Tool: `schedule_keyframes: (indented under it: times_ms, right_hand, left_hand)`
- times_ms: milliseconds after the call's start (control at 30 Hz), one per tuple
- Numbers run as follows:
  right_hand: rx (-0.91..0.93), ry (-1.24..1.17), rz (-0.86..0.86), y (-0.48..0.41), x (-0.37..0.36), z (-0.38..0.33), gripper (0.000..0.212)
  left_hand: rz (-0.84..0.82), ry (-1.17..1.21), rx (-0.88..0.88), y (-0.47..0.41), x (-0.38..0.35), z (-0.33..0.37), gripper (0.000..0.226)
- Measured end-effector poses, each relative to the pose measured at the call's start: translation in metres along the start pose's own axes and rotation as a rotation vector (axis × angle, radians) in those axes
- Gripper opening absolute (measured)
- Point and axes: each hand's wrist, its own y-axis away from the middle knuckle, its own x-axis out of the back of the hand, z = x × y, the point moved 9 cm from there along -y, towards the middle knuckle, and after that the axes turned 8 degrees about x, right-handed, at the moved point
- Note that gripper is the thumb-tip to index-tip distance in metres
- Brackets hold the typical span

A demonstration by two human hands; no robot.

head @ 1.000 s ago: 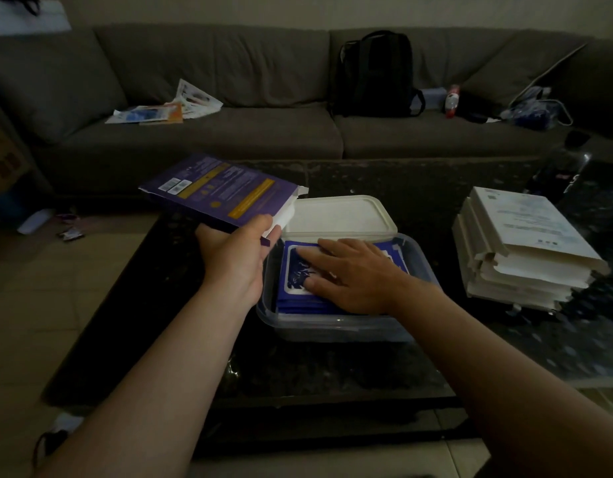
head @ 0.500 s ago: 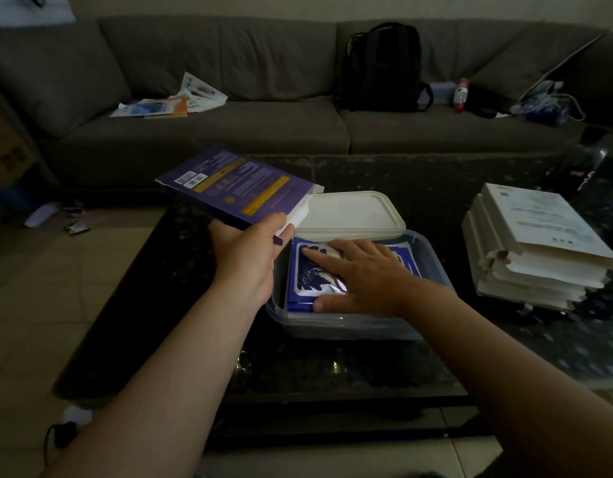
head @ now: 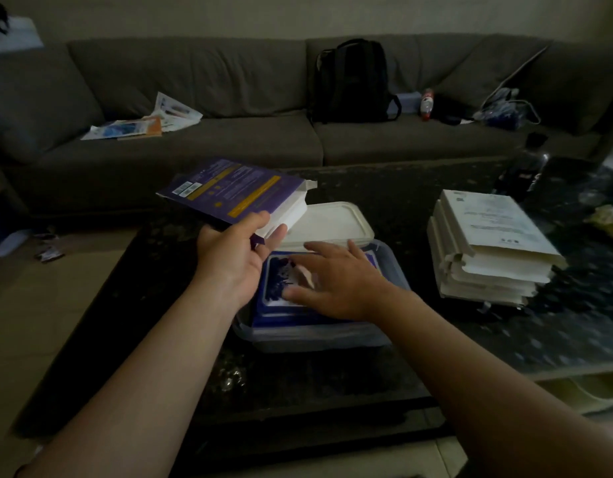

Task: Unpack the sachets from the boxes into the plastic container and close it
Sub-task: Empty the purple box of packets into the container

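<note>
Since half a second ago the right hand (head: 336, 281) has fanned its fingers wider over the sachets (head: 281, 312), and the purple box (head: 229, 191) sits a bit more tilted in the left hand (head: 232, 260). The left hand grips the box at its near corner, thumb on top and fingers curled underneath, and holds it in the air above the table's left edge, beside the container's far left corner. The box's open flap end faces right, with the white inside showing. The right hand is palm down, fingers straight and spread, over the top sachet. It is motion-blurred, so I cannot tell whether it presses or just hovers. It pinches nothing. The sachets are blue with a white panel and lie stacked flat inside the clear plastic container (head: 319, 339), filling it close to the rim. The container sits on the dark speckled coffee table (head: 401, 191), nearer the left edge than the right. The white lid (head: 332, 220) is off and lies flat just behind the container on the far side, its near edge hidden by the hands. A stack of white boxes (head: 488, 250) sits toward the table's right edge, well apart from the container. Behind the table is a grey sofa (head: 212, 81) with loose papers (head: 143, 124) on its left seat and a black backpack (head: 351, 81) upright in the middle.
</note>
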Motion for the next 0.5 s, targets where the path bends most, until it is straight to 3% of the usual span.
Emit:
schedule_keyframes:
  times_ms: [167,333,500]
  right_hand:
    - [-0.270,-0.480,0.553,0.057,0.074,0.047,0.009]
    - [-0.541,-0.869,1.126,0.143,0.114,0.120,0.014]
    - [-0.608,-1.072,1.211,0.183,0.126,0.163,0.028]
  left_hand:
    - [-0.122,-0.018,0.093,0.006,-0.048,-0.017,0.047]
    - [-0.272,-0.156,0.298,0.028,-0.115,-0.062,0.034]
    - [-0.424,-0.340,0.433,0.052,-0.176,-0.107,0.017]
